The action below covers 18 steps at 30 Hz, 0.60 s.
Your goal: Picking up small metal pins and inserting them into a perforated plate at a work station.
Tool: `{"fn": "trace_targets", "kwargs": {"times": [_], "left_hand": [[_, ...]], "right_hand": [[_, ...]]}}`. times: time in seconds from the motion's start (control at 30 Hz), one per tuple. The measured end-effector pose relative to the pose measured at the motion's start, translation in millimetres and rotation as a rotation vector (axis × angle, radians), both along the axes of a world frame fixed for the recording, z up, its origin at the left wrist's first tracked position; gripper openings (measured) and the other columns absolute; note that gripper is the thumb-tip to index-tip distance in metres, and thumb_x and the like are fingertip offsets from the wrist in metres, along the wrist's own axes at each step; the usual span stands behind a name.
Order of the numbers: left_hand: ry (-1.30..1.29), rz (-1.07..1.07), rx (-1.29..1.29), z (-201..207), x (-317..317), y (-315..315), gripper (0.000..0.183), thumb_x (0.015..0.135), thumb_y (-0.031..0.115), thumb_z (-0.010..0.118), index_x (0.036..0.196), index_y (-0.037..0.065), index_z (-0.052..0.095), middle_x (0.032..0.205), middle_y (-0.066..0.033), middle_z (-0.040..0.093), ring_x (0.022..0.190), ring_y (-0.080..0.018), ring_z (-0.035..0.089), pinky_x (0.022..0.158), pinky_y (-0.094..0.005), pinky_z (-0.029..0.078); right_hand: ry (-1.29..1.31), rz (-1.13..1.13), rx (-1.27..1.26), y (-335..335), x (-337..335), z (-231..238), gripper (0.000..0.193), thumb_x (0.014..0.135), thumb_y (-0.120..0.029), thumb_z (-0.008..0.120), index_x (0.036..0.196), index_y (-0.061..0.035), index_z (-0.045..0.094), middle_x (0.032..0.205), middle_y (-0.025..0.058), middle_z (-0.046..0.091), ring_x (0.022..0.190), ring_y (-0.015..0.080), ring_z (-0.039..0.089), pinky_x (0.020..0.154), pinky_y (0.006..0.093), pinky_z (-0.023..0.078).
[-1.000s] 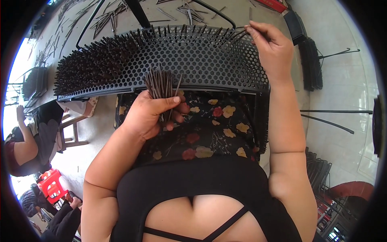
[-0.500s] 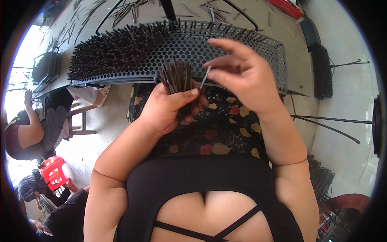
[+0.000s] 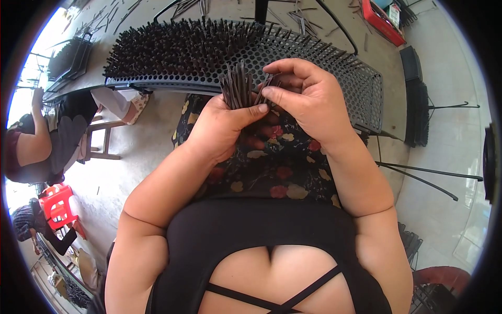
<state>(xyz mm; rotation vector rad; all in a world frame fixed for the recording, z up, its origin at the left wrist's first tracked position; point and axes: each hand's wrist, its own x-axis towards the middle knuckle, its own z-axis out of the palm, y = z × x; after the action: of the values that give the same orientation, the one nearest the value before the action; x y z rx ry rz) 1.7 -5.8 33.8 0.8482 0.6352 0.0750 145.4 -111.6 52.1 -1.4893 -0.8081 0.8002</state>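
My left hand [image 3: 219, 123] is closed round an upright bundle of thin dark brown strips [image 3: 238, 90], with the thumb across its front. Beside it, my right hand [image 3: 308, 99] pinches a few strips between thumb and forefinger at the bundle's right side; its other fingers are curled and partly hidden. Just beyond both hands lies a long black panel [image 3: 361, 97] full of round holes. Dense rows of dark strips [image 3: 172, 55] stand up from its left part, and a thinner row runs along its far edge toward the right.
Loose strips [image 3: 300, 21] lie scattered on the grey table beyond the panel. A red tray [image 3: 379, 23] stands at the far right, above more dark panels [image 3: 417, 112]. To the left are a seated person [image 3: 52, 136], a wooden stool [image 3: 104, 141] and a red plastic chair [image 3: 57, 204].
The single light strip between thumb and finger no longer shows. My right hand now pinches darker strips, close against the bundle. The view has shifted and tilted slightly.
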Motion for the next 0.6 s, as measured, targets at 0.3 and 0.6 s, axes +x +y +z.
{"fn": "trace_targets", "kwargs": {"times": [0.3,0.6], "left_hand": [[-0.143,-0.003,-0.117,-9,-3,13,0.026,0.091,0.007,0.066,0.116,0.006,0.064,0.094,-0.0064,0.070,0.073,-0.0139,0.066,0.050,-0.0258,0.053],[-0.074,0.059,0.119,-14,-2,6,0.014,0.093,0.009,0.063,0.106,0.003,0.064,0.091,-0.0100,0.071,0.071,-0.0192,0.069,0.050,-0.0296,0.053]], "right_hand": [[0.193,0.041,0.015,7,7,2,0.030,0.087,0.000,0.065,0.118,0.0038,0.063,0.090,0.0068,0.071,0.079,0.0085,0.064,0.070,0.0208,0.052],[-0.026,-0.051,-0.025,11,0,-10,0.031,0.082,-0.005,0.072,0.112,-0.0007,0.067,0.085,0.0052,0.070,0.076,0.0074,0.062,0.068,0.0219,0.050]]}}
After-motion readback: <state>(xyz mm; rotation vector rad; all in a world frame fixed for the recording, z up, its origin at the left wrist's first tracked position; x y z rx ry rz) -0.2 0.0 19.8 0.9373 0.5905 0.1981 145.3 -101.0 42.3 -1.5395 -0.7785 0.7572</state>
